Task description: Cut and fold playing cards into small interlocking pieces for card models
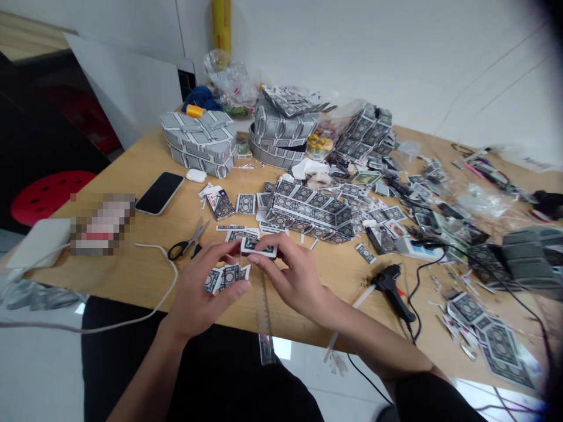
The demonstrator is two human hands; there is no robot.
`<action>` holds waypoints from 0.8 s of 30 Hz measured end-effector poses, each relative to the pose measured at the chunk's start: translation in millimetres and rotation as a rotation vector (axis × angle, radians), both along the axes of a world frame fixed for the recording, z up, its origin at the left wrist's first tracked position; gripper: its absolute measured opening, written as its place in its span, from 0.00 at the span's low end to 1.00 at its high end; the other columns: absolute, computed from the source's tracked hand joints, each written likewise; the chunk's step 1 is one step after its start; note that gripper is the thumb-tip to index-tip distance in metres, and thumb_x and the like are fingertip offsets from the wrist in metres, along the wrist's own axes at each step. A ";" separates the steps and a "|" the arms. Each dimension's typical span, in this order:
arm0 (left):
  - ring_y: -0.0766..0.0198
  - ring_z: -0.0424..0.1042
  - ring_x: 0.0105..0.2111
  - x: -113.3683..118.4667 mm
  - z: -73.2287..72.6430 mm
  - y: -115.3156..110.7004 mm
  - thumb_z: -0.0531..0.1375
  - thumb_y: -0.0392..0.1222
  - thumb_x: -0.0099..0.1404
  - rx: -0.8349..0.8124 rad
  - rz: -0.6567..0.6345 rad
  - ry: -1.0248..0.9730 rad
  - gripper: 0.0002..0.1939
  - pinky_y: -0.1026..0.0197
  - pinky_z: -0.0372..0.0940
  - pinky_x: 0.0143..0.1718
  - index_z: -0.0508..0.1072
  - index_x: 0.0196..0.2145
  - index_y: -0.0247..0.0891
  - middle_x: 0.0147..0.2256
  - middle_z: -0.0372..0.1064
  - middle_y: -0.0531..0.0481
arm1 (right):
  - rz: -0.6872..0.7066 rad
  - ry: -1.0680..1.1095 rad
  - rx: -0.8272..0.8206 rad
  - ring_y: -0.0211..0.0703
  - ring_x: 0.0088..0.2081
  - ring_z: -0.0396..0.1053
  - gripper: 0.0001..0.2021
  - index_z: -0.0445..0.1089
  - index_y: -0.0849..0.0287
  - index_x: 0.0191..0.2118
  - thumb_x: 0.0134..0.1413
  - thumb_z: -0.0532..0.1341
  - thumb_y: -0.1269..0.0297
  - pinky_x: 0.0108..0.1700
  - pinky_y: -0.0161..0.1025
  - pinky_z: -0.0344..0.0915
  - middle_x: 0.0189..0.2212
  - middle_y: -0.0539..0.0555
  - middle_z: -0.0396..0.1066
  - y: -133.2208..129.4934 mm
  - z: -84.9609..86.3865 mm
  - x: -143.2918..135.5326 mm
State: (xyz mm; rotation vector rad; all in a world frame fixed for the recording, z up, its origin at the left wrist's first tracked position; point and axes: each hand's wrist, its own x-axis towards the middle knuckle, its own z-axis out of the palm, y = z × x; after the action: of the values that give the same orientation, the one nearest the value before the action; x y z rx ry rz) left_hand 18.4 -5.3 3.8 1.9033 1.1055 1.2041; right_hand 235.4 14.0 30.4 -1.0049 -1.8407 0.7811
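My left hand (193, 299) curls around several folded playing cards (229, 275) with dark patterned backs, its thumb along their near side. Its fingertips also reach the left end of a small card stack (264, 252). Between thumb and fingers, my right hand (297, 278) pinches that white-edged stack. Just beyond both hands lie loose card pieces (237, 235) and a long box-like shape built from folded cards (308, 211). A clear ruler (264, 316) extends past the table's front edge below my hands. Black-handled scissors (189, 240) rest open to the left.
A black glue gun (393, 293) with its cord lies right of my right arm. Left are a phone (159, 193) and a white cable (173, 281). Card-built boxes (200, 143) stand at the back. Scattered cards (488, 334) and a power strip (422, 249) cover the right side.
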 end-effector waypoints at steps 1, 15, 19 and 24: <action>0.54 0.79 0.48 0.2 -1.5 -0.5 0.68 0.43 0.70 -0.017 -0.007 -0.026 0.24 0.55 0.73 0.51 0.74 0.62 0.43 0.54 0.76 0.43 | 0.015 -0.017 0.046 0.42 0.38 0.79 0.05 0.73 0.54 0.48 0.72 0.66 0.60 0.39 0.38 0.74 0.40 0.53 0.81 0.9 0.7 -0.1; 0.56 0.80 0.47 13.3 -6.1 -7.9 0.73 0.44 0.66 -0.302 -0.022 -0.351 0.27 0.57 0.75 0.49 0.73 0.60 0.46 0.51 0.78 0.44 | -0.182 0.011 0.060 0.40 0.32 0.77 0.15 0.65 0.53 0.53 0.68 0.69 0.62 0.32 0.37 0.72 0.41 0.53 0.79 -1.3 -10.7 -3.3; 0.60 0.78 0.41 18.7 -5.1 -8.6 0.73 0.44 0.67 -0.308 -0.042 -0.376 0.19 0.59 0.74 0.45 0.74 0.52 0.43 0.46 0.77 0.47 | -0.196 0.062 0.023 0.40 0.30 0.74 0.11 0.68 0.53 0.46 0.66 0.70 0.61 0.32 0.38 0.70 0.35 0.50 0.77 -2.1 -9.6 -6.9; 0.60 0.77 0.42 25.5 -2.6 -11.4 0.68 0.45 0.72 -0.341 -0.101 -0.371 0.14 0.59 0.73 0.45 0.74 0.52 0.43 0.43 0.75 0.48 | -0.141 0.230 -0.069 0.43 0.38 0.79 0.09 0.70 0.53 0.45 0.67 0.70 0.60 0.38 0.41 0.75 0.45 0.56 0.82 -5.3 -11.5 -11.5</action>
State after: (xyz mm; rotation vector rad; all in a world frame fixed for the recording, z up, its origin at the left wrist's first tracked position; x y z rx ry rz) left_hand 43.9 -16.7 1.3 1.3940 0.9320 1.1670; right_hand 224.0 8.7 18.9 -1.0305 -1.5394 0.8422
